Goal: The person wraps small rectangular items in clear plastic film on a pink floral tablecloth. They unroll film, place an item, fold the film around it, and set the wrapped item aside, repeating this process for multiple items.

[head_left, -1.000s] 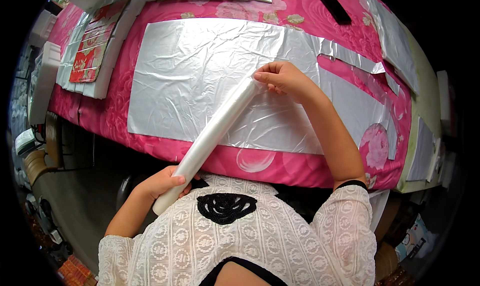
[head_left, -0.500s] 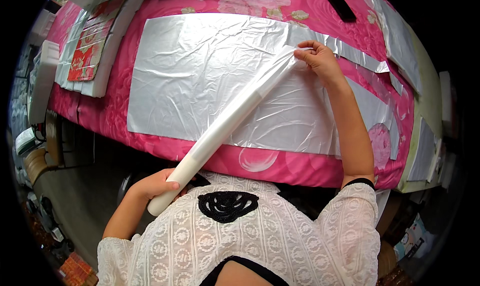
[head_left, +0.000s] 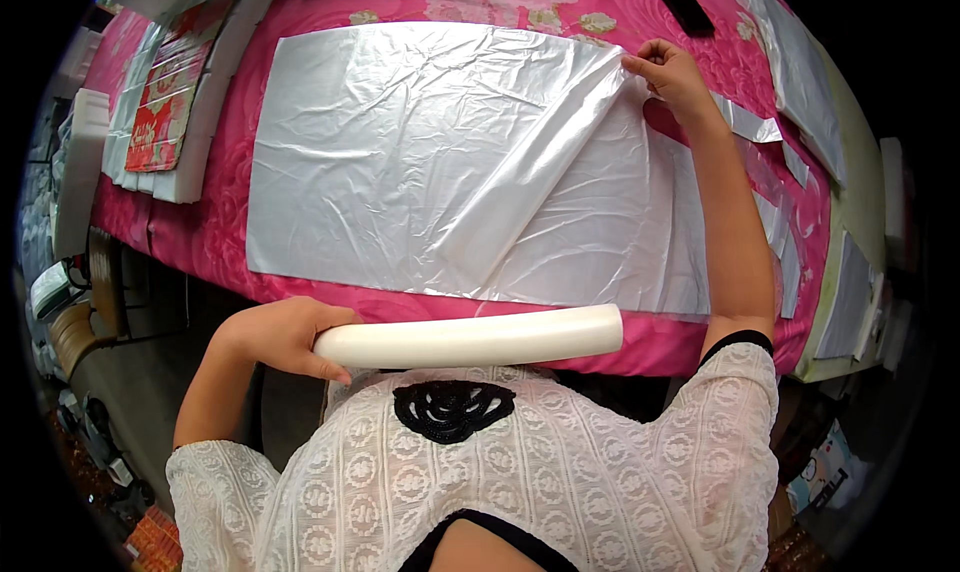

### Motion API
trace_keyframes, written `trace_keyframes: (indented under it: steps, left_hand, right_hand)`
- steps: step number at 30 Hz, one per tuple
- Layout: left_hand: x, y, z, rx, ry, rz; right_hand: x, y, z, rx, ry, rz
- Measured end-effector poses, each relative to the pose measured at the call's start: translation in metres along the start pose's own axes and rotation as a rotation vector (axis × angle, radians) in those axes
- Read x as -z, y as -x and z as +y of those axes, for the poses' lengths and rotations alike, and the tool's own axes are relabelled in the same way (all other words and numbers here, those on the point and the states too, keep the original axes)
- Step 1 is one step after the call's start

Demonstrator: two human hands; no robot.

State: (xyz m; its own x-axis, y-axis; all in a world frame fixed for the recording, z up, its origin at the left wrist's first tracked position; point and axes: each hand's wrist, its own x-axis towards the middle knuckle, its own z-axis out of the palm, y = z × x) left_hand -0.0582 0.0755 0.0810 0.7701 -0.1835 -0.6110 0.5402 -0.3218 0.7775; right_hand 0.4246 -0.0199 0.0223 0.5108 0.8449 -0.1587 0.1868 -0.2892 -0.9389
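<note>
My left hand (head_left: 292,340) grips one end of a thick white tube (head_left: 470,338), which lies level across my front along the table's near edge. Up at the far right, my right hand (head_left: 668,70) pinches the end of a flattened strip of translucent plastic film (head_left: 535,167). That strip slants down to the left over a stack of silvery plastic sheets (head_left: 340,152). The sheets are creased and spread over the middle of the table. Tube and film are apart.
A pink floral cloth (head_left: 225,237) covers the table. White stacks with a red packet (head_left: 165,117) on top stand at the left. A black bar (head_left: 680,2) lies at the far right, and more plastic film (head_left: 790,82) along the right edge. A wooden stool (head_left: 85,322) stands at lower left.
The tube has come out of the film and swung from a slant to level, down near my body. My right hand has moved slightly away and right, still pinching the film, now collapsed flat.
</note>
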Motion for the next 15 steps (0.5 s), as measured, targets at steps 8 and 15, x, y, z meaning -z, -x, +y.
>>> trace_keyframes:
  steps: [8, 15]
  left_hand:
    - [0.022, -0.094, 0.055, -0.470, -0.930, 0.855]
    - [-0.025, -0.118, 0.021, -0.557, -0.912, 0.357]
  right_hand:
    - [-0.054, -0.019, -0.025, 0.040, 0.117, -0.156]
    - [-0.058, -0.024, -0.024, 0.022, 0.126, -0.088]
